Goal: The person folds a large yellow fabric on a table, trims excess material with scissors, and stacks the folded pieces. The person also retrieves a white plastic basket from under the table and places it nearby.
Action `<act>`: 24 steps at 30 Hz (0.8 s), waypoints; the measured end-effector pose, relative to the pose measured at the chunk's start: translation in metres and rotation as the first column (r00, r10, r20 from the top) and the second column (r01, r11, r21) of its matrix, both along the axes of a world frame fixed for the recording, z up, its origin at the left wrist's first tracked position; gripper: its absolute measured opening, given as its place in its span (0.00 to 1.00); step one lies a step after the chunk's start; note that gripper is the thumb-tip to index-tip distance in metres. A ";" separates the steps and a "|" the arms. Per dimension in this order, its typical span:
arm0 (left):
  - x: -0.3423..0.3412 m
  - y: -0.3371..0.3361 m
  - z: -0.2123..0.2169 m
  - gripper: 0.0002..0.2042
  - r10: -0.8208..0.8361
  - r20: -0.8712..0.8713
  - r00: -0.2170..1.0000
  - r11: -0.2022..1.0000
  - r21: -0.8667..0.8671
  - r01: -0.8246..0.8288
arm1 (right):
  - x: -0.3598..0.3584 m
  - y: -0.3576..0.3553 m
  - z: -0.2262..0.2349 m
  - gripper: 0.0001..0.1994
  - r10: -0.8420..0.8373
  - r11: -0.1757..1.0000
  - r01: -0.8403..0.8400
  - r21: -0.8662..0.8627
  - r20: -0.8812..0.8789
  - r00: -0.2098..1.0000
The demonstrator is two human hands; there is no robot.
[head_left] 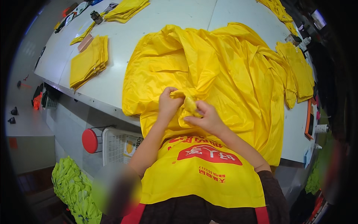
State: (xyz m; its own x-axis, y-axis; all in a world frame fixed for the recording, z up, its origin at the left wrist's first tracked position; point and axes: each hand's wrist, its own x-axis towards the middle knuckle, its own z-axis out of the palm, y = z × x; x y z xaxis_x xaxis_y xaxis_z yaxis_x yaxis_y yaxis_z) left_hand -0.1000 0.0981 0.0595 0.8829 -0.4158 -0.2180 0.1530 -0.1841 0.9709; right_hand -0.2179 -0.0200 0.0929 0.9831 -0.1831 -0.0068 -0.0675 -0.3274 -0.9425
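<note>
Your left hand (168,102) and right hand (204,117) both pinch one bunched fold of the yellow garment (223,74) at the counter's (112,78) near edge; its slick overhang could slide off if either pinch loosens.

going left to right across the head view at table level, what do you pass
stack of folded yellow pieces → left hand → right hand, both gripping the big yellow fabric → smaller pile of yellow pieces at the table's right edge
</note>
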 end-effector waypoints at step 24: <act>0.004 0.040 -0.010 0.19 -0.386 -0.203 0.900 0.920 -0.162 0.358 | -0.020 -0.062 0.011 0.20 -0.052 0.513 0.063 0.856 -0.042 0.998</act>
